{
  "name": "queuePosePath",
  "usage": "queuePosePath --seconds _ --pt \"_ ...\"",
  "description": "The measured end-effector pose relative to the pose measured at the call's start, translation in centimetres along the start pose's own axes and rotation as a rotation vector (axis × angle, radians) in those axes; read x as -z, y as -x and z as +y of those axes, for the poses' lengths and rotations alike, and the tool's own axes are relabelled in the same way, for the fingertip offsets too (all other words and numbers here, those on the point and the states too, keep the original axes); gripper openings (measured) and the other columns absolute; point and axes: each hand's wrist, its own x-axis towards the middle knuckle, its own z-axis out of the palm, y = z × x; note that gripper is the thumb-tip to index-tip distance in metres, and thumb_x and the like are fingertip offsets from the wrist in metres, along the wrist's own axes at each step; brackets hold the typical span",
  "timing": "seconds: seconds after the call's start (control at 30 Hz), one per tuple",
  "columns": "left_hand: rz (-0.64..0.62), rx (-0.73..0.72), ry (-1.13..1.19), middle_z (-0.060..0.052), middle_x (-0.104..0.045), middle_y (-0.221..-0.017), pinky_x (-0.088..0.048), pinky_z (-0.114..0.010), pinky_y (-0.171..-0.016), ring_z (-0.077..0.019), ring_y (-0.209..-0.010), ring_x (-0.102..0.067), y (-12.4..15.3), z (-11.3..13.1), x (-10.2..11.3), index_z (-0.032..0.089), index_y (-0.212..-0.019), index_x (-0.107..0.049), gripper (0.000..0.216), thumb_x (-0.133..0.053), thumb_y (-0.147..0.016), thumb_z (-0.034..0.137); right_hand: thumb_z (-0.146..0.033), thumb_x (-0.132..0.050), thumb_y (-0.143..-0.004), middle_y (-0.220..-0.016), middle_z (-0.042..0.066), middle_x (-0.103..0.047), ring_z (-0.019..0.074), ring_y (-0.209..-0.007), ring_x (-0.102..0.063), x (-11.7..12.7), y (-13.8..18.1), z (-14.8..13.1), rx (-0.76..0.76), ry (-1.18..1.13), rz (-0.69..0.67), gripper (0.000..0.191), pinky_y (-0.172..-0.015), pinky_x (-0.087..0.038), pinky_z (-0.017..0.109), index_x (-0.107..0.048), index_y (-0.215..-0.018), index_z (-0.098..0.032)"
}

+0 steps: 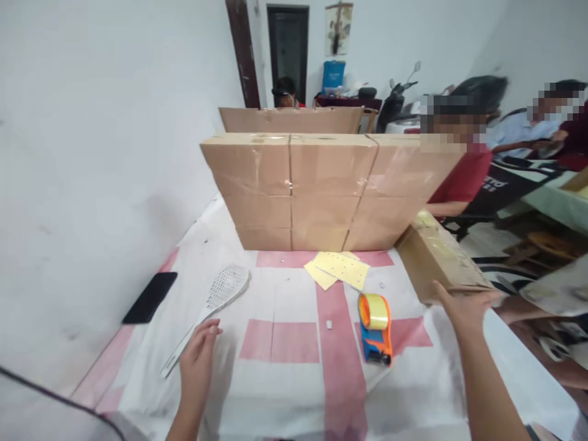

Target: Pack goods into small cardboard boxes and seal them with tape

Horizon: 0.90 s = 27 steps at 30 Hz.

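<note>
My left hand (201, 343) hovers over or rests by the handle of a white, long-handled tool with a perforated head (228, 286), perhaps a skimmer or a fly swatter. Its fingers are loosely bent and no object shows in them. At the right edge of the table, my right hand (466, 306) grips the near end of a long, narrow cardboard box (436, 254), thumb on its near face and the other fingers partly hidden. Between my hands lies an orange and blue tape dispenser (376, 331) with a roll of yellowish tape.
A tall cardboard partition (326, 196) crosses the table's far side. Yellow sheets (340, 268) lie before it; a small white piece (329, 324) is nearer. A black phone (150, 298) lies by the left wall. A person in red (473, 174) sits beyond the box; others are behind.
</note>
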Motion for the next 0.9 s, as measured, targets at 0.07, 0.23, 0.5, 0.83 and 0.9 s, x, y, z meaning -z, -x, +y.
queuePosePath --seconds 0.07,0.23,0.5,0.83,0.9 --pt "0.024 -0.05 0.006 -0.006 -0.067 -0.112 -0.047 -0.04 -0.099 -0.0256 -0.107 -0.063 -2.4 0.4 1.6 0.021 -0.079 -0.067 0.037 -0.055 -0.09 0.054 -0.073 -0.083 -0.053 -0.157 0.046 0.006 0.0446 -0.153 0.012 0.8 1.9 -2.6 0.007 0.038 0.011 0.158 -0.123 -0.004 0.057 0.001 -0.154 0.016" --pt "0.09 -0.179 -0.086 -0.008 -0.066 -0.113 -0.049 -0.04 -0.097 -0.0267 -0.112 -0.062 -9.1 -0.8 5.4 0.021 -0.083 -0.068 0.035 -0.055 -0.09 0.054 -0.066 -0.071 -0.074 -0.162 0.03 -0.021 0.0399 -0.154 -0.017 -0.7 12.9 -13.7 0.537 -0.136 0.18 0.117 -0.124 -0.016 0.057 -0.02 -0.159 -0.003" --pt "-0.216 -0.186 -0.638 -0.018 -0.045 -0.155 -0.024 -0.06 -0.118 -0.0364 -0.145 -0.038 -9.0 -6.3 2.6 0.018 -0.141 -0.054 0.053 -0.054 -0.091 0.035 -0.041 -0.058 -0.09 -0.138 0.019 -0.06 0.0322 -0.132 -0.054 -13.1 30.8 -28.0 0.911 -0.339 -0.494 0.052 -0.111 -0.042 0.057 -0.055 -0.135 -0.015" --pt "-0.117 -0.047 0.143 -0.017 -0.053 -0.146 -0.03 -0.048 -0.119 -0.031 -0.14 -0.045 -19.4 -3.5 2.3 0.018 -0.136 -0.056 0.059 -0.071 -0.084 0.042 -0.033 -0.052 -0.091 -0.16 0.022 -0.034 0.0286 -0.15 -0.031 -24.7 40.4 -44.1 1.046 -0.285 -0.895 0.064 -0.121 -0.029 0.048 -0.041 -0.148 -0.007" --pt "-0.108 -0.035 0.187 -0.019 -0.054 -0.144 -0.033 -0.048 -0.117 -0.0311 -0.137 -0.048 -25.5 -1.5 0.6 0.014 -0.136 -0.055 0.053 -0.064 -0.09 0.039 -0.034 -0.052 -0.093 -0.164 0.028 -0.019 0.0329 -0.155 -0.016 -27.5 41.0 -49.5 0.97 -0.093 -0.835 0.074 -0.123 -0.021 0.051 -0.027 -0.153 0.001"
